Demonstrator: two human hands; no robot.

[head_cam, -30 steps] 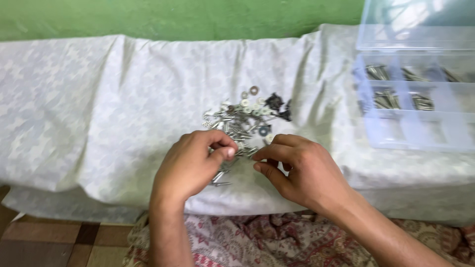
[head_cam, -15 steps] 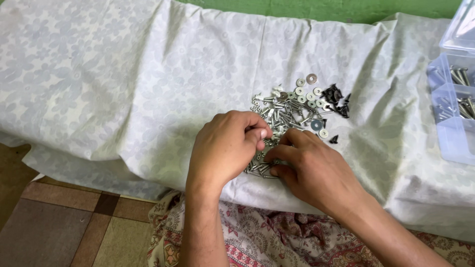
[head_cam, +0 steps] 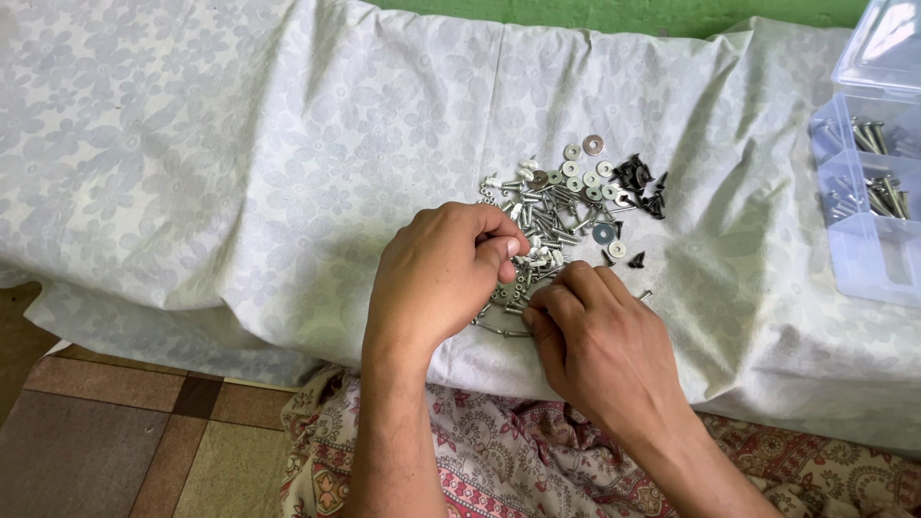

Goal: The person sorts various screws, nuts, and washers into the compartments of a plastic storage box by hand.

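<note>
Silver screws [head_cam: 547, 216] and black screws [head_cam: 641, 180] lie on a pale floral-patterned sheet [head_cam: 240, 144] before a green wall [head_cam: 614, 13].

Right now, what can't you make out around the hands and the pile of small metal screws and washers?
Head view only:
- Left hand fingertips: curled shut, anything pinched is hidden.
- Right hand covers the near edge of the pile of silver screws and washers.
- Small black screws: too small to type.
- Clear plastic compartment box: cut off by the right edge.

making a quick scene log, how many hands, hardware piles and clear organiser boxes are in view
hands: 2, left hand and right hand
hardware pile: 1, pieces too many to count
clear organiser box: 1
total: 4
</note>
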